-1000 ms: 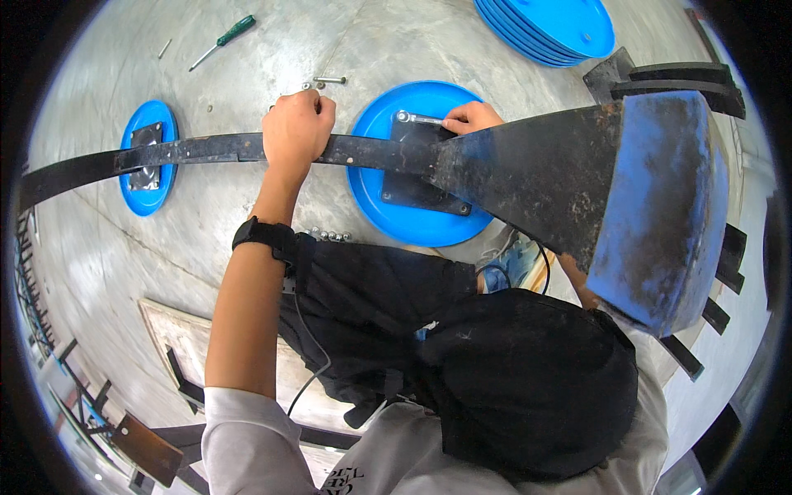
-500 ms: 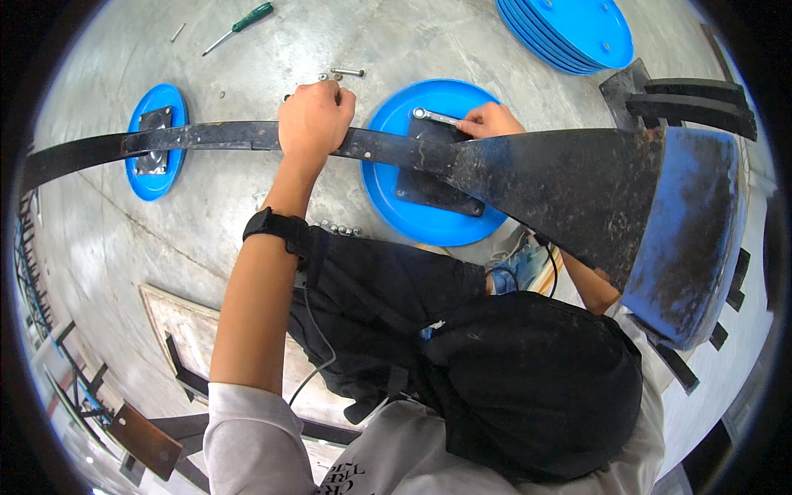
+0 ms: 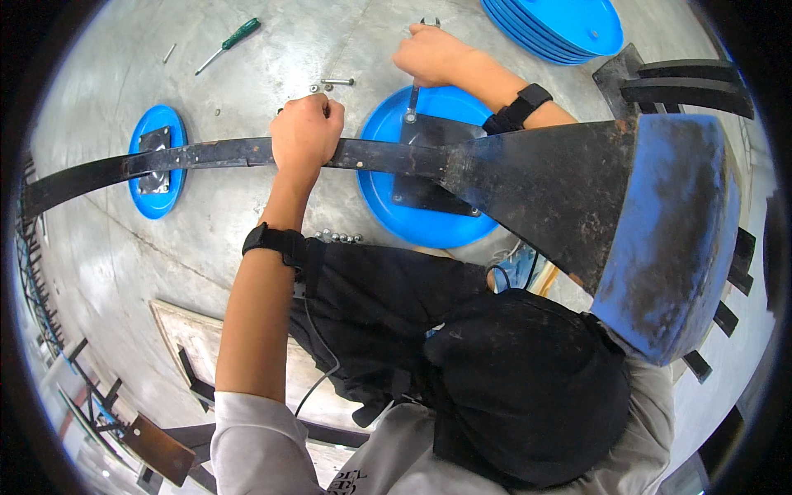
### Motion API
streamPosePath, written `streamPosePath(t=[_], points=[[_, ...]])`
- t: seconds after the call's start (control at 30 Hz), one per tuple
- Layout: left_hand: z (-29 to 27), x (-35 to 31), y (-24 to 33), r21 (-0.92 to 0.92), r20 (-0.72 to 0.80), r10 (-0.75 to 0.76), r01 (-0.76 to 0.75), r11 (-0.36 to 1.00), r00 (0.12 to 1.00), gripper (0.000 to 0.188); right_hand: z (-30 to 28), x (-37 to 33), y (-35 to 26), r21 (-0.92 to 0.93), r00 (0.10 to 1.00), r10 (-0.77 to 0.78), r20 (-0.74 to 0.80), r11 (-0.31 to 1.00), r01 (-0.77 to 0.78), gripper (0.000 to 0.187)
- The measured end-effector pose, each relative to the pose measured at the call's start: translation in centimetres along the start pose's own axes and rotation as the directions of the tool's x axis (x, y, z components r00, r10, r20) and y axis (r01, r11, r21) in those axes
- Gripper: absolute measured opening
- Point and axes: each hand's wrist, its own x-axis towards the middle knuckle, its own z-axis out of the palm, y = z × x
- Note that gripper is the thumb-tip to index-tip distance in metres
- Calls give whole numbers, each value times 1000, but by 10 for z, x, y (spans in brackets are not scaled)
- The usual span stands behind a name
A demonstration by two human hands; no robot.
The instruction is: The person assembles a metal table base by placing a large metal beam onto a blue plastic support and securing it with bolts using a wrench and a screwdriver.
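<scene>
My left hand [image 3: 305, 130] is closed around a long black metal bar [image 3: 223, 153], which widens to the right into a plate with a worn blue end block [image 3: 664, 223]. My right hand [image 3: 433, 56] grips a combination wrench [image 3: 412, 102], its open end poking out past the fingers. The wrench's ring end sits over the far left corner of a black mounting plate [image 3: 441, 132] on a round blue disc [image 3: 375, 202]. The bar crosses above and hides part of that plate. Whatever fastener lies inside the ring is too small to make out.
Farther left, a second blue disc [image 3: 142, 198] sits under the bar. A green-handled screwdriver [image 3: 228, 46], a bolt [image 3: 338, 82] and several nuts [image 3: 338, 237] lie on the concrete floor. Stacked blue discs [image 3: 553, 29] and black curved metal parts [image 3: 685, 82] stand at far right.
My right hand has swung from the right of the wrench's ring to its far side, turning the wrench to point away from me. My left hand keeps its hold on the bar.
</scene>
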Motion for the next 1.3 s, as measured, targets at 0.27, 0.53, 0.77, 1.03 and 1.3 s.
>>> streamPosePath(t=[0.27,0.53,0.77,1.03,1.3], points=[[6,3,-5,7,-15,29,-29,1000,999,28,22,-17,12,238,987,146,-61,963,-128,19],[-3,1,-5,19,17,-5,4,1000,1000,29,41,-45,13,472,972,231,-39,862,-186,23],[1,2,-8,3,-4,5,-5,1000,1000,29,51,-46,16,530,965,262,-10,820,-218,23],[3,1,-7,-12,-6,-5,5,1000,1000,29,6,-37,-1,278,989,144,-32,952,-129,20],[0,2,-7,15,8,11,-11,1000,1000,28,38,-62,2,454,957,275,-93,867,-205,21]])
